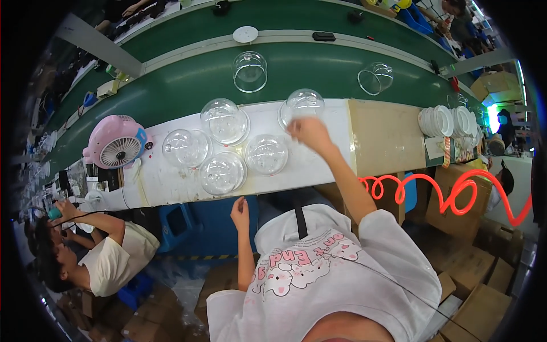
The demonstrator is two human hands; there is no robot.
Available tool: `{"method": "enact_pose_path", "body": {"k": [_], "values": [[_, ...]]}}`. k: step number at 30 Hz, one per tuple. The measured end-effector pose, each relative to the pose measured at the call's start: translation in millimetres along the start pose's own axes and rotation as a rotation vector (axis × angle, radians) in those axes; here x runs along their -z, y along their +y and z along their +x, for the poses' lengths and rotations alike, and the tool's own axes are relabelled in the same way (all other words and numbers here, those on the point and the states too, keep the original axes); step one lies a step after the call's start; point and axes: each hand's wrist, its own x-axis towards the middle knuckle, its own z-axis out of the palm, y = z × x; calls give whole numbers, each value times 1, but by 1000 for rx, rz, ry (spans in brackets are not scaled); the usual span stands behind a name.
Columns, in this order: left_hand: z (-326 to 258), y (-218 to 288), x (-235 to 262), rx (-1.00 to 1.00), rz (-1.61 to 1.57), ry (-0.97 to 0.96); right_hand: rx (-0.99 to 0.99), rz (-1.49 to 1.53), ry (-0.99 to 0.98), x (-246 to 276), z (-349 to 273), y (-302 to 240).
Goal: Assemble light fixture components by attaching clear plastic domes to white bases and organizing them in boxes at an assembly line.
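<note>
Gripping a clear dome [302, 105] at the bench [342, 154] far edge, right hand [310, 132] fingers are closing on its rim; left hand [240, 212] is hanging open below; slick plastic risking slip onto neighbouring domes [225, 145].

Lay clustered on the table [319, 165]: five domes [225, 121], fan [115, 142] to their left. Stood behind on the conveyor [188, 80]: two more domes [250, 71]. Stacked at far right: plates [447, 121].

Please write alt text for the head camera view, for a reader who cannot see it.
A person's right hand reaches to a clear plastic dome at the far edge of a white worktable, where four more clear domes sit clustered. The left hand hangs empty below the table edge. A pink fan stands at left, beside a green conveyor belt.
</note>
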Motion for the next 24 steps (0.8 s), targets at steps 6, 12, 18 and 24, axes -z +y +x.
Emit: {"method": "enact_pose_path", "body": {"k": [6,12,18,24], "values": [[-26,5,-21,64,-60,102,190,-137,449,28,176,-77],[-52,10,-16,111,-70,258,168,-362,148,-16,269,-65],[-45,-5,-5,103,-35,342,290,-317,313,-4,276,-47],[-2,20,-6,-12,198,441,446,-29,703,172,165,-9]]}}
